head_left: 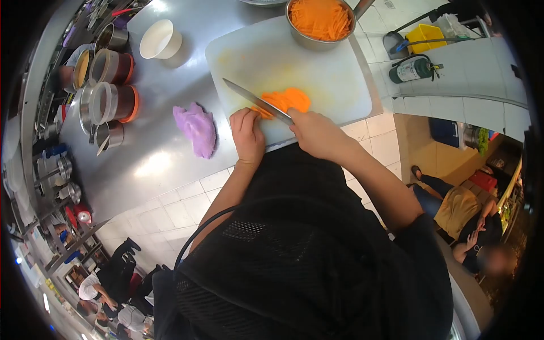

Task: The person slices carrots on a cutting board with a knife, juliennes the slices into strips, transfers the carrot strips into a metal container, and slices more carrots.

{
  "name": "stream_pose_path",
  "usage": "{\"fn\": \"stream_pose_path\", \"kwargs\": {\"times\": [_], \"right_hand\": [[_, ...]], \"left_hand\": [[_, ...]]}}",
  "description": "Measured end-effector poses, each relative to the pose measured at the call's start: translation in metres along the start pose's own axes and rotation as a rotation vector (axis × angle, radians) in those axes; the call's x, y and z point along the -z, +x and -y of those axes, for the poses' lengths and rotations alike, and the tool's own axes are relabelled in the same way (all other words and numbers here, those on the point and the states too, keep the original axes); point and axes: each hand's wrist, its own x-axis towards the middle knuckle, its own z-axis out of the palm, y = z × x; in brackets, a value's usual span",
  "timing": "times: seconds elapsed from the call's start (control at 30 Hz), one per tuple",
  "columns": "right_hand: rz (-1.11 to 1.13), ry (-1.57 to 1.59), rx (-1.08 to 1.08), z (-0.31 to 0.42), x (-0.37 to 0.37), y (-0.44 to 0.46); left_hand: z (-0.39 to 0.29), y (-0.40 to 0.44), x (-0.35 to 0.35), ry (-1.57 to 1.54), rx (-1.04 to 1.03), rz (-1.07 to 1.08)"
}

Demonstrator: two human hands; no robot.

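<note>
My right hand (pixel 317 133) is wrapped round the handle of a kitchen knife (pixel 251 97), its blade pointing to the upper left across the carrot slices. The orange carrot slices (pixel 292 98) lie overlapping on a white cutting board (pixel 334 79). My left hand (pixel 247 135) has its fingers curled and pressed down on carrot at the near left end of the pile, beside the blade. A metal bowl (pixel 323 44) heaped with shredded carrot (pixel 320 18) sits at the board's far right corner. Left of the board lies a crumpled purple cloth (pixel 195 129).
A white bowl (pixel 161 39) stands on the steel table (pixel 153 113). Containers of dark red sauce (pixel 105 103) and metal pots (pixel 110 136) line the left side. A fire extinguisher (pixel 412 69) and yellow bin (pixel 426 38) are at right. Other people are at lower left and right.
</note>
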Motion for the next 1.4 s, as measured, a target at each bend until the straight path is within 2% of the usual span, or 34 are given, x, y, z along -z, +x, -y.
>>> {"fn": "stream_pose_path", "kwargs": {"times": [0.17, 0.33, 0.47, 0.53, 0.6, 0.67, 0.73, 0.87, 1.03, 1.07, 1.13, 1.23, 1.4], "right_hand": [[0.001, -0.077, -0.012, 0.028, 0.009, -0.041], [0.076, -0.111, -0.057, 0.036, 0.008, -0.043], [-0.111, -0.059, -0.03, -0.002, -0.058, 0.003], [-0.17, -0.048, -0.028, -0.004, -0.054, 0.02], [-0.091, 0.057, -0.021, -0.013, -0.04, 0.019], [-0.102, 0.06, -0.012, -0.012, -0.026, 0.014], [-0.047, -0.043, 0.006, 0.005, -0.007, -0.001], [-0.073, -0.081, 0.008, 0.016, -0.002, -0.031], [0.059, -0.105, -0.084, 0.026, 0.013, -0.039], [0.063, -0.102, -0.085, 0.024, 0.008, -0.036], [-0.1, 0.0, 0.04, 0.014, -0.016, -0.023], [-0.158, 0.039, -0.033, 0.008, -0.059, 0.024], [-0.157, 0.049, -0.045, -0.005, -0.066, 0.043]], "left_hand": [[-0.004, 0.004, -0.001, -0.012, -0.02, -0.03], [-0.002, 0.002, -0.001, 0.008, -0.022, -0.018], [-0.002, 0.005, -0.001, 0.005, -0.045, -0.03], [-0.002, 0.007, 0.0, 0.001, -0.039, -0.026], [-0.001, 0.003, 0.0, -0.019, -0.024, 0.001], [0.001, 0.002, -0.001, -0.005, -0.023, -0.018], [-0.001, 0.002, 0.0, -0.005, -0.019, -0.014], [-0.001, 0.003, 0.0, 0.025, -0.034, -0.041], [-0.006, 0.005, 0.001, 0.026, -0.04, -0.032], [-0.007, 0.006, 0.0, 0.001, -0.046, -0.04], [-0.004, 0.004, 0.0, 0.01, -0.038, -0.036], [-0.006, 0.004, 0.001, 0.032, -0.032, -0.026], [-0.002, 0.006, 0.003, -0.016, -0.022, -0.002]]}}
